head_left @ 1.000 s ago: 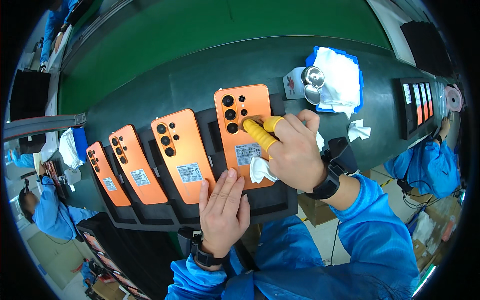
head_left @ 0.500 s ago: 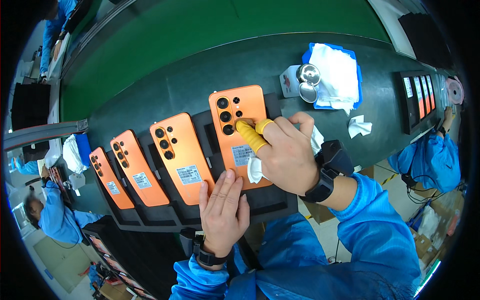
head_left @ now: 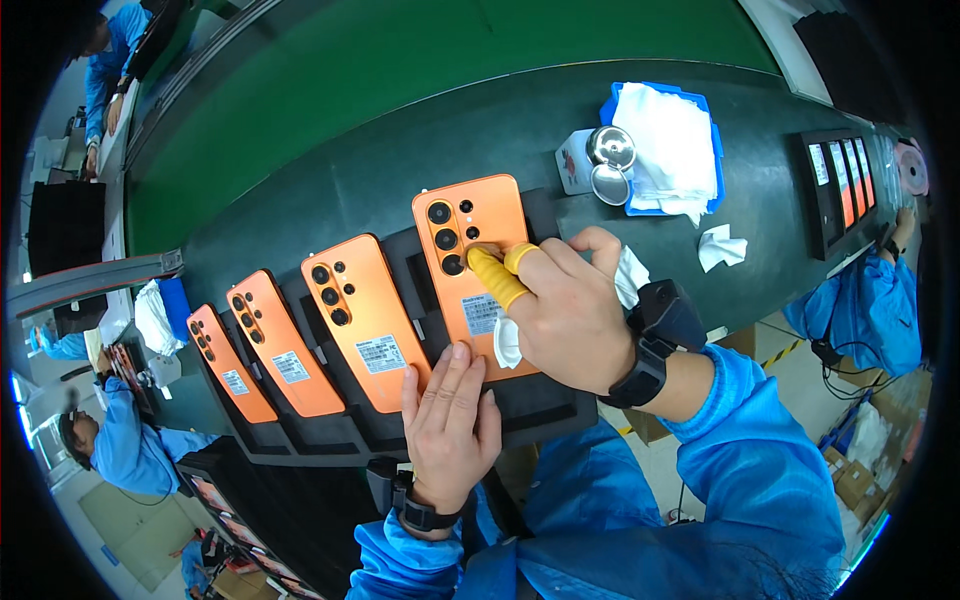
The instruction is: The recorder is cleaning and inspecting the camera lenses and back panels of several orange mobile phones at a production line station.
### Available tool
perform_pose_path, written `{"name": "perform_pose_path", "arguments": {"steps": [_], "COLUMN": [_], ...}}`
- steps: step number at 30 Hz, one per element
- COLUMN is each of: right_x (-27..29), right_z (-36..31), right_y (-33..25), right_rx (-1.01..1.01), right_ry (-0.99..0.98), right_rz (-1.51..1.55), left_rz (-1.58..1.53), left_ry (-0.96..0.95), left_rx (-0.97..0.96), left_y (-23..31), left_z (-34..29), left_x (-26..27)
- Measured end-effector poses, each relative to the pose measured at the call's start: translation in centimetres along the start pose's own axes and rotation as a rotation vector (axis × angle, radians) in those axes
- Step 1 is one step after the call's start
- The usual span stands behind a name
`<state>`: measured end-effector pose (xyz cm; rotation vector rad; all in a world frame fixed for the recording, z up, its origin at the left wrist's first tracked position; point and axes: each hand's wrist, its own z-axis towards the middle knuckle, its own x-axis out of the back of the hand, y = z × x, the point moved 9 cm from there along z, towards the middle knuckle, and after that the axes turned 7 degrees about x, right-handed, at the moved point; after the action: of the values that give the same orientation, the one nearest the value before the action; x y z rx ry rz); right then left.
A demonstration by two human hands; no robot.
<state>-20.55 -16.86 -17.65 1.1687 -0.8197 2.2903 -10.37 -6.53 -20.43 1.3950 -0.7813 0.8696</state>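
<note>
Several orange phones lie back-up in black trays in a row. My right hand (head_left: pixel 565 310), with yellow finger cots on thumb and forefinger, grips a white cloth (head_left: pixel 508 342) and presses its fingertips beside the camera lenses of the rightmost orange phone (head_left: pixel 470 235). My left hand (head_left: pixel 450 425) lies flat, fingers together, on the black tray (head_left: pixel 545 405) at that phone's lower edge, touching the neighbouring orange phone (head_left: pixel 365 320). Both wrists carry black bands.
A blue tray (head_left: pixel 612 105) with white cloths and a round metal dispenser (head_left: pixel 610 148) stands at the back right. A crumpled wipe (head_left: pixel 722 245) lies on the dark green belt. Other workers in blue sit left and right. More phone trays (head_left: pixel 835 185) are at the right.
The whole row of phones has shifted slightly left in view. My right hand's fingertips slid from the phone's right side onto its upper part beside the lenses. My left hand stays put.
</note>
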Motion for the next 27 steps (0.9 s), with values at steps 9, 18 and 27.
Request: {"name": "perform_pose_path", "arguments": {"steps": [9,18,27], "right_x": [0.0,0.0,0.6], "right_z": [1.4,0.7,2.0], "right_y": [0.2,0.1,0.3], "right_rx": [-0.012,-0.011,0.001], "right_ry": [-0.065,0.001,-0.055], "right_rz": [-0.049,-0.029,-0.069], "left_rz": [0.012,0.031,0.025], "left_ry": [0.008,0.007,0.011], "left_rx": [-0.003,-0.002,-0.006], "left_y": [0.1,0.0,0.0], "left_z": [0.1,-0.1,0.1], "left_x": [0.2,0.1,0.1]}}
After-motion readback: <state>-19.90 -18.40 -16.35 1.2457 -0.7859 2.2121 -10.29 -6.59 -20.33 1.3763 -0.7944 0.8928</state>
